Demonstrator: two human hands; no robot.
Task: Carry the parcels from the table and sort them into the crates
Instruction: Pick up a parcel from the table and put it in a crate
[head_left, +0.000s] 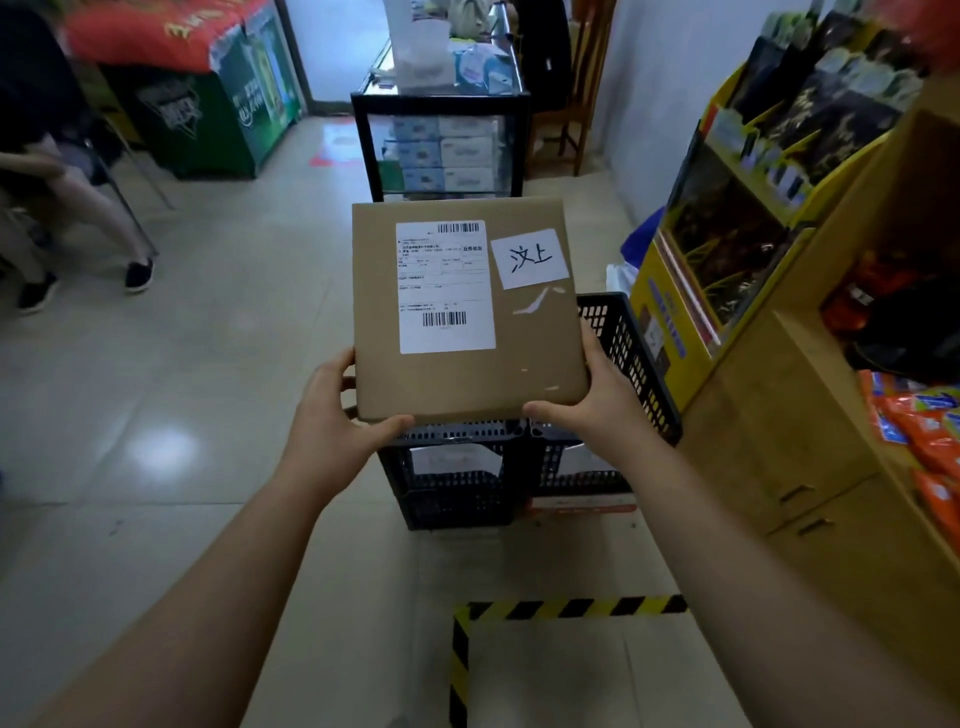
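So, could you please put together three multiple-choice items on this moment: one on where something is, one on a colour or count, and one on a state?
1. Where is the parcel?
A. Held above the black crates
B. Lying on the floor tiles
C. On the glass shelf unit

2. How many white labels are stuck on the parcel's top face?
A. One
B. Two
C. Four

3. How is the parcel held?
A. By the left hand alone
B. By the right hand alone
C. By the left hand and the right hand, one at each near corner

Key: 1 A, the box hangs in the air in front of the crates, hiding part of them. 2 B, a printed shipping label and a smaller handwritten label show. 3 C, a thumb lies on the top face at each near corner, with fingers at the sides.
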